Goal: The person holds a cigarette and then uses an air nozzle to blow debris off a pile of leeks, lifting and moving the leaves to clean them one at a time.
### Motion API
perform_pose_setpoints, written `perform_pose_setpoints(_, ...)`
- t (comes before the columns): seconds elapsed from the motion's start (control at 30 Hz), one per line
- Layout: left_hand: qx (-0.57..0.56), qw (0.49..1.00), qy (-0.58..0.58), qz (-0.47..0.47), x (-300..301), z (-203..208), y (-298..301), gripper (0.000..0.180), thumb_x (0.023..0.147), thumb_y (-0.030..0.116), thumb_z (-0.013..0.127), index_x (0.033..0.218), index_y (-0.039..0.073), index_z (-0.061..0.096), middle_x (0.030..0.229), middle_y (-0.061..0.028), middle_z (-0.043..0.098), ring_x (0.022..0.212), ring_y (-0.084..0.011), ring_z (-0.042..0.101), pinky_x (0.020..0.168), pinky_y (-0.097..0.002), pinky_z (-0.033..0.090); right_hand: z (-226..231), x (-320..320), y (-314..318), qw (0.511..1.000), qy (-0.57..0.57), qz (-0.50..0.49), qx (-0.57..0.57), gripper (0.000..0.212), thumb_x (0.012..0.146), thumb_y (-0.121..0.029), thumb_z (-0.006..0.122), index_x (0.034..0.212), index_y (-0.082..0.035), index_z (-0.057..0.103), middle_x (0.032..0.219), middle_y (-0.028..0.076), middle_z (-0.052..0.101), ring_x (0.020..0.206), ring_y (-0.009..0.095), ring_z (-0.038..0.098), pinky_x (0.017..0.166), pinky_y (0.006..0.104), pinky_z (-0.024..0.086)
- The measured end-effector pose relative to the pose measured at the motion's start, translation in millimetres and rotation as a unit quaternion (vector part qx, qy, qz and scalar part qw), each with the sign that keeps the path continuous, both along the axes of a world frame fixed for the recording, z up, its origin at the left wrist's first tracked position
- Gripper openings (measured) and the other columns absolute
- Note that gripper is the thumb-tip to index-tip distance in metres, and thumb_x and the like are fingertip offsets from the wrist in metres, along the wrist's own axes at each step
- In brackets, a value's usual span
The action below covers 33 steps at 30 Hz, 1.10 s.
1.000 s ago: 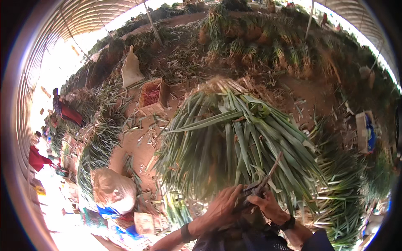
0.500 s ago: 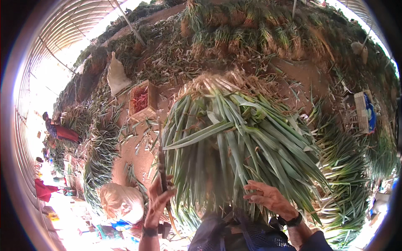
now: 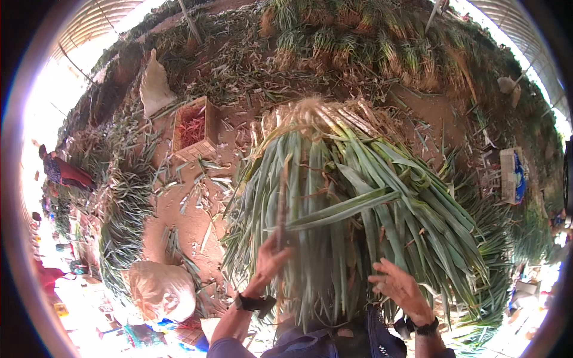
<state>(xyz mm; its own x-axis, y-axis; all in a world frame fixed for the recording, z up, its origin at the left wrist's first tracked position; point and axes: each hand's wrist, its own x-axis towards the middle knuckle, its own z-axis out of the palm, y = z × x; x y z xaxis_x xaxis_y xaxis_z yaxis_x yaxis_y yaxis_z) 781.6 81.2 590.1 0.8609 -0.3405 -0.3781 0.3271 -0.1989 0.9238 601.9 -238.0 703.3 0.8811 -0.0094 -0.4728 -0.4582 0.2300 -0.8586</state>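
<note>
A large bunch of green onions (image 3: 322, 215) lies in front of me, white stems and tangled roots at the far end, long green leaves fanning toward my body. My left hand (image 3: 271, 262) is over the left side of the leaves, closed around a long, thin brownish strip (image 3: 282, 203) that points away from me. Motion smears the strip; whether it is a blade, a stick or a dry leaf I cannot tell. My right hand (image 3: 397, 286) hovers at the near right leaves, fingers spread, holding nothing.
A crate of red strips (image 3: 194, 128) stands at the far left near a pale sack (image 3: 155, 86). Another full sack (image 3: 161, 290) is at the near left. A person (image 3: 65, 170) is farther left. On the right stands a pale crate (image 3: 508, 176); more onions line the back.
My left hand has moved right and away from me, carrying the strip from beside the bunch to over its leaves. My right hand stays open. The view has shifted slightly.
</note>
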Motion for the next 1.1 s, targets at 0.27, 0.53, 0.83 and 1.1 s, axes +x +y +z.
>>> perform_pose_setpoints(0.27, -0.163, 0.985, 0.042, 0.023, -6.2, -22.0, -4.9, 0.074, 0.080, 0.014, 0.076, 0.150, 0.006, 0.052, 0.115, -0.0004, 0.065, 0.096, -0.0124, 0.061, 0.089, -0.0291, 0.051, -66.4, 149.6, 59.6, 0.917, -0.009, 0.131, -0.378, 0.086, 0.095, -0.040, 0.075, 0.154, 0.007, 0.034, 0.144, 0.033, 0.052, 0.137, 0.037, 0.053, 0.108, 0.0422, 0.048)
perform_pose_setpoints(0.53, -0.126, 0.986, 0.035, 0.102, 8.4, 7.4, 54.1, 0.069, 0.080, 0.017, 0.077, 0.143, 0.000, 0.054, 0.123, -0.0104, 0.067, 0.103, -0.0180, 0.065, 0.092, -0.0335, 0.053, -57.5, 215.5, 160.4, 0.805, -0.049, 0.170, -0.566, 0.102, 0.087, -0.055, 0.077, 0.155, 0.003, 0.028, 0.154, 0.032, 0.040, 0.141, 0.049, 0.042, 0.113, 0.0595, 0.037)
perform_pose_setpoints(0.83, -0.095, 0.987, 0.038, 0.123, -7.2, -40.1, 59.3, 0.072, 0.081, 0.022, 0.077, 0.146, 0.002, 0.054, 0.111, -0.0106, 0.068, 0.096, -0.0179, 0.065, 0.088, -0.0347, 0.054, -154.0, 240.5, 160.1, 0.747, -0.031, 0.179, -0.640, 0.105, 0.084, -0.047, 0.078, 0.165, -0.014, 0.019, 0.171, 0.027, 0.002, 0.149, 0.058, 0.021, 0.114, 0.0698, 0.029)
perform_pose_setpoints(1.1, -0.047, 0.992, 0.026, 0.114, -32.0, -36.0, 93.4, 0.080, 0.076, 0.016, 0.081, 0.149, 0.000, 0.050, 0.124, -0.0127, 0.068, 0.104, -0.0194, 0.066, 0.093, -0.0339, 0.054, -139.7, 244.0, 111.3, 0.676, -0.098, 0.181, -0.707, 0.054, 0.095, -0.025, 0.059, 0.148, -0.015, 0.053, 0.110, 0.022, 0.073, 0.102, 0.043, 0.068, 0.088, 0.0560, 0.054)
